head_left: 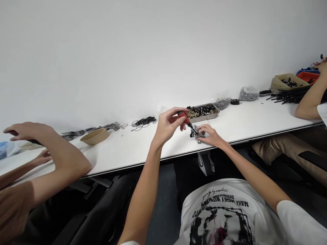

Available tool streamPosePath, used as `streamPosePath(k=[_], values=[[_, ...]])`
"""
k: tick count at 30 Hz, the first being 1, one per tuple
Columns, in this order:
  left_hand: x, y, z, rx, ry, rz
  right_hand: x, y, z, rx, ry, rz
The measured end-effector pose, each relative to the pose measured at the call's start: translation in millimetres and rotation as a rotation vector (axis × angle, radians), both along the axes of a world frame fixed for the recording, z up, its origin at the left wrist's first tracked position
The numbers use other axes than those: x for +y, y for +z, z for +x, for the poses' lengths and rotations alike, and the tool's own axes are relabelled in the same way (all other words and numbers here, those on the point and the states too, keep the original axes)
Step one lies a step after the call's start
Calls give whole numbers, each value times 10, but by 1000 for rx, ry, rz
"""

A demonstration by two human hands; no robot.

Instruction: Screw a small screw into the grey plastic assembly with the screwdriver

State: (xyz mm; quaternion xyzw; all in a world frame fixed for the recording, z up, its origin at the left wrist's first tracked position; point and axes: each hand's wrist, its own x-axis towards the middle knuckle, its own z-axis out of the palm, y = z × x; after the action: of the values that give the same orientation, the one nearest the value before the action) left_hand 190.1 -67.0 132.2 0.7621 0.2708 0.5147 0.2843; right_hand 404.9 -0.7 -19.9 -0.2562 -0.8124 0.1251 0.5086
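From my remote post I get mostly white wall [153,51], and along it runs the long white table [122,153]. A co-worker's bent arm [65,154] leans in at the left; another worker's forearm [310,95] is at the right, beside black rods [288,96]. A metal tray [203,118] full of small black and brassy pieces sits just beyond my hands, and a tan bowl [95,137] stands to the left. There's my left hand [170,124], fingers curled, pinching a red-handled screwdriver [186,119] slanting down. My right hand [211,136] pinches a small metal part [199,135] at the table's near side; tip contact, I can't tell. Thin black rings [144,121] lie tangled near the wall.
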Motion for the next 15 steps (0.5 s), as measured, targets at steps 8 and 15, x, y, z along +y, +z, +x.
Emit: streamPosePath(k=[8,15], values=[[82,61,20,76,-16,22,1,-9,5,-2,-5,16],[171,133,48,154,-53,23,0,-11,8,4,-14,-10]])
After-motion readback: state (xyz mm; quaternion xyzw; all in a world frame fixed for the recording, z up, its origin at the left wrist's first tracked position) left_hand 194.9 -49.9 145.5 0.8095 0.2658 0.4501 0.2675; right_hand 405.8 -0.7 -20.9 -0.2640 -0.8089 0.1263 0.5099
